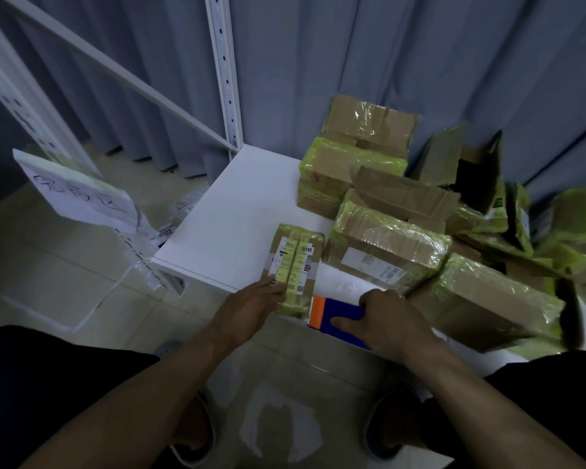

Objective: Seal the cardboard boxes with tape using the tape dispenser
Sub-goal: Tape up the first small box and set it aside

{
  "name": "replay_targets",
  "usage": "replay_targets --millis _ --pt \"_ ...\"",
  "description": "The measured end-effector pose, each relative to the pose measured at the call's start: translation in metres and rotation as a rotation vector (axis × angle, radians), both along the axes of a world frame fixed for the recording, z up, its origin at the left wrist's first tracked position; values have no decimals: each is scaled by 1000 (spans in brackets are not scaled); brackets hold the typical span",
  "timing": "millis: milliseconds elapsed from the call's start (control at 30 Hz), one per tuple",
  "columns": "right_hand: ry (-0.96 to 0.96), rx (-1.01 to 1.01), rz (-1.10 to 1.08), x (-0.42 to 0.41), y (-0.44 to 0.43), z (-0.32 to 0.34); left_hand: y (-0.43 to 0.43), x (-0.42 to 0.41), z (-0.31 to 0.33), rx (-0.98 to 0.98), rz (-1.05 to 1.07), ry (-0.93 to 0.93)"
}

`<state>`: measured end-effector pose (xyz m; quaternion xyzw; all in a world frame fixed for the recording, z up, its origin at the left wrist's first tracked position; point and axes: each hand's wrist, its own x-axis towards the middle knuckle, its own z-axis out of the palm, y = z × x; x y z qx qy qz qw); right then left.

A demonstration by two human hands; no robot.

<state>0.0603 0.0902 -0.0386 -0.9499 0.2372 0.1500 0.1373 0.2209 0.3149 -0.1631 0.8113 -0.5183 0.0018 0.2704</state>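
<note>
Head view: left hand (pixel 251 308) lies with straight fingers flat on the near end of the small box (pixel 296 262), pressing it down, not curled round it. Right hand (pixel 398 319) grips the tape dispenser (pixel 335 311), a blue body with an orange end: thumb along the near side, fingers curled over the far edge. Dispenser sits low at the table's near edge, just beside the small box, orange end toward it. Whether tape is still attached between them, can't tell.

Small box lies flat on the white table (pixel 230 214), near the front edge. A yellow-green tape strip runs lengthwise down its middle over the label, so its seam looks closed.

To the right, a wrapped box (pixel 386 245) touches the small box, and another wrapped box (pixel 487 299) sits nearer the person. Two stacked boxes (pixel 352 157) stand further back, also shiny with tape. Behind them an open box (pixel 474 170) shows loose flaps and a dark inside; looks unsealed. Far right is a blurred heap of green-taped cardboard, state unclear.

Judgement: most boxes done, current one about finished, at least the open one left.

Grey curtain (pixel 386 62) behind, white rack post (pixel 224 69) at the table's back corner, paper sign (pixel 78 191) off left.
</note>
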Motion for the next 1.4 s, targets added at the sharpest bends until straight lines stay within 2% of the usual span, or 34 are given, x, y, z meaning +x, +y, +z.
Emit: replay_targets --millis 133,333,433,600,733,1000,1167,1400 --pt "18 -8 19 8 3 -13 3 -5 6 0 40 -23" --pt "44 -12 39 13 3 -22 -7 -13 20 185 -28 -142" --pt "46 -6 36 12 4 -24 -14 -15 22 200 26 -134" --pt "45 13 20 8 4 -26 -13 -17 10 257 2 -251" --pt "42 36 19 10 5 -26 -15 -16 9 264 22 -262" --pt "-38 183 44 -3 8 -17 2 -3 9 175 74 -168" --pt "-53 163 -7 -13 -8 -11 9 5 8 -1 49 -103" --pt "56 117 -10 3 -5 -41 8 4 7 -74 11 -36"
